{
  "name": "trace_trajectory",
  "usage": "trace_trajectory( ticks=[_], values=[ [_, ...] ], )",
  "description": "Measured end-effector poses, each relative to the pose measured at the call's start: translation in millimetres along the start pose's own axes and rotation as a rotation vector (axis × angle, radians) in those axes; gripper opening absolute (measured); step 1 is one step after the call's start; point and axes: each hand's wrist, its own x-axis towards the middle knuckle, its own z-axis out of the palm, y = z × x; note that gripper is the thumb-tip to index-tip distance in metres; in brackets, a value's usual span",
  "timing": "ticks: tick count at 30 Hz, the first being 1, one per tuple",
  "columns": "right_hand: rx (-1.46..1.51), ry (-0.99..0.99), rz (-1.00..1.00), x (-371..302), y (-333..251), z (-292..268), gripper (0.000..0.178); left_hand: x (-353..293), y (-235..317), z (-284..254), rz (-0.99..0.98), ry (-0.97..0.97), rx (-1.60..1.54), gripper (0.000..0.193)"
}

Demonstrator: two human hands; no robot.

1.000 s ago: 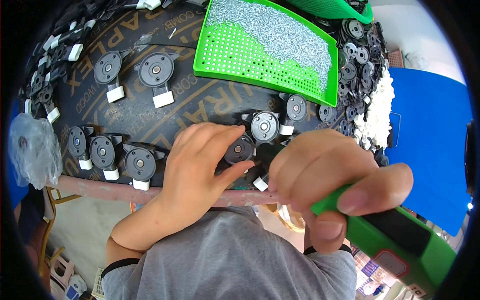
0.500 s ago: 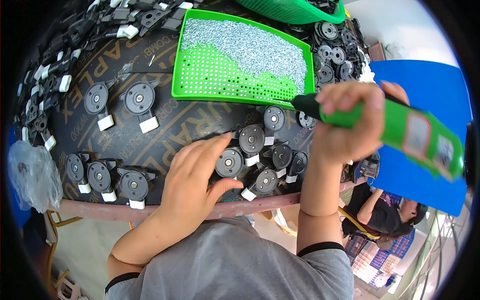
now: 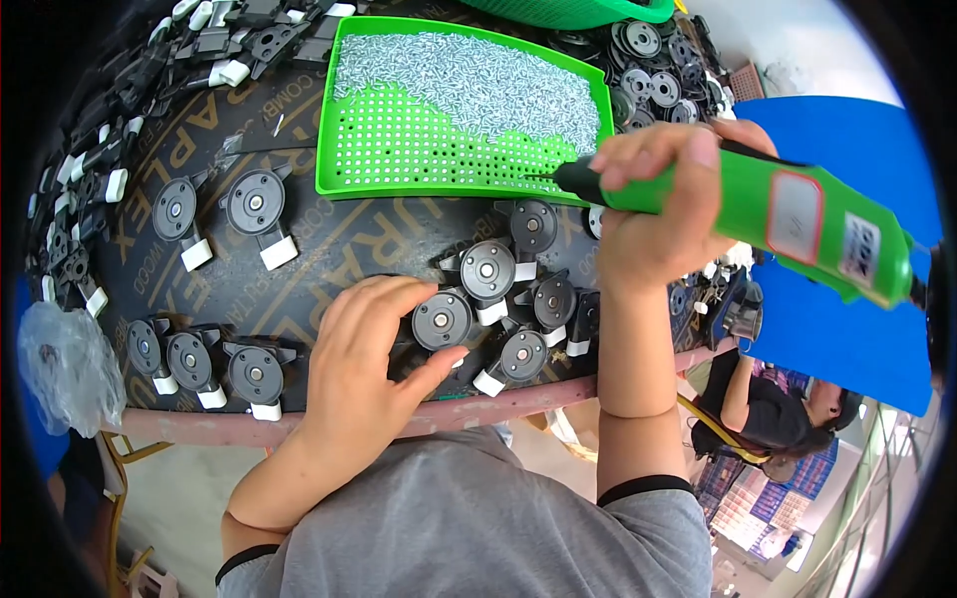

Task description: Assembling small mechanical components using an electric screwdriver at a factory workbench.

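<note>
My right hand (image 3: 663, 204) grips a green electric screwdriver (image 3: 788, 214) with a black nose. Its thin bit points left over the near right part of a green perforated tray (image 3: 324, 149), which holds a heap of small silver screws (image 3: 478, 80). My left hand (image 3: 364, 349) has its thumb and fingers apart around a black round disc part (image 3: 442, 320) on the table; firm contact cannot be made out. Close by on the right lie several similar black parts with white tabs, such as one disc part (image 3: 487, 270) with a screw head at its centre.
More disc parts (image 3: 256, 201) lie at left on the dark printed table (image 3: 299, 239). Black parts with white ends (image 3: 75, 199) pile along the left edge, above a clear plastic bag (image 3: 70, 364). Loose black discs (image 3: 638, 80) and a green basket (image 3: 588, 20) stand behind. Another person (image 3: 778, 409) sits at right.
My right hand has carried the screwdriver left, so its bit now shows over the tray's holes. My left fingers have drawn slightly nearer the disc part. The whole view has shifted a little.
</note>
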Motion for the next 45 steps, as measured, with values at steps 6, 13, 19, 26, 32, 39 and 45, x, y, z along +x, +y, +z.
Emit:
trace_trajectory(
  ticks=[6,13,19,26,32,39,45],
  values=[
    [0.264,-0.186,0.008,-7,-78,-4,0.027,0,2,1,0.009,0.034,-0.053,0.053],
    [0.260,-0.475,0.026,-46,-83,34,0.033,-3,-5,-2,0.002,0.022,-0.075,0.050],
    [0.230,-0.450,0.101,-45,-75,40,0.031,-1,-3,2,0.011,0.024,-0.093,0.048],
    [0.217,-0.571,0.166,-36,-74,39,0.028,-1,-1,0,0.028,0.032,-0.071,0.047],
    [0.291,-0.432,0.136,-32,-83,34,0.028,-7,-2,2,0.007,0.030,-0.061,0.047],
    [0.158,0.023,0.016,3,-8,11,0.030,-3,0,4,0.031,-0.013,-0.043,0.050],
    [-0.002,-0.005,0.051,3,3,16,0.025,-2,1,4,0.030,-0.004,-0.008,0.050]
  ],
)
